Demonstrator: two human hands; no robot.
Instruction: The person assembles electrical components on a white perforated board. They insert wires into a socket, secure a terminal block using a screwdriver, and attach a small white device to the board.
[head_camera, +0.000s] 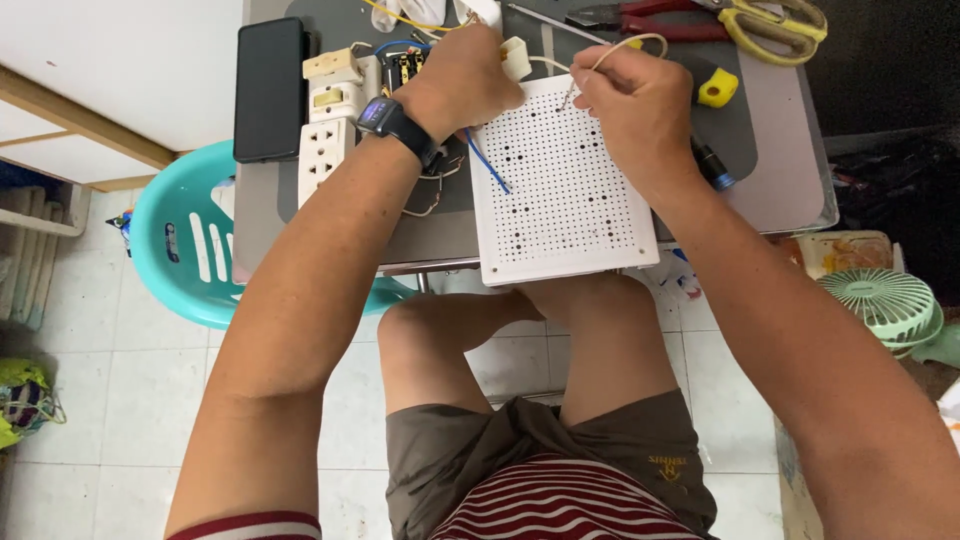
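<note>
Striped shirt (560, 500) and olive shorts (540, 450) fill the bottom of the view, with bare knees under the edge of a grey table (780, 170). On that table lies a white perforated board (560, 180), its near edge jutting over the table's rim. At the board's far left corner, the left hand (460, 75), a dark watch (395, 122) on its wrist, is curled closed; it seems to press on a small white plug (516, 57), though the fingertips are hidden. A blue wire (487, 163) runs out from under it across the board. The right hand (625, 105) rests on the far right part of the board with its fingers (590, 80) pinched tight around a thin cream wire (630, 42), which loops up behind the knuckles. A black phone (270, 88) and white sockets (328, 125) lie to the left, red pliers (640, 20) and yellow scissors (775, 25) at the far edge. A turquoise plastic basket (185, 250) stands on the floor; what it holds cannot be made out.
</note>
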